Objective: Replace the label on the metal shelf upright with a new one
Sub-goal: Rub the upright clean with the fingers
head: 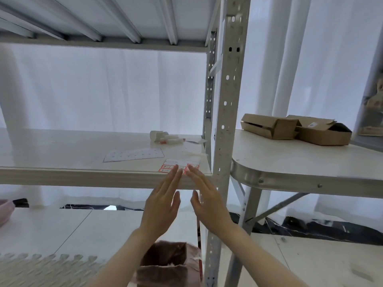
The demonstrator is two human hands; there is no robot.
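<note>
Both hands reach up toward the front edge of the metal shelf [99, 177], flat and open with fingers straight, holding nothing. The left hand [163, 201] and right hand [207, 199] sit side by side, palms angled toward each other, their fingertips over a red-bordered label sheet [178, 165] lying at the shelf's front right corner, just beside the perforated shelf upright [227, 112]. Whether the fingertips touch the sheet is unclear. Farther back on the shelf lie a dotted white sheet [133, 155] and a small paper roll [156, 135]. On the counter [290, 162] to the right sit two open cardboard boxes [294, 129].
</note>
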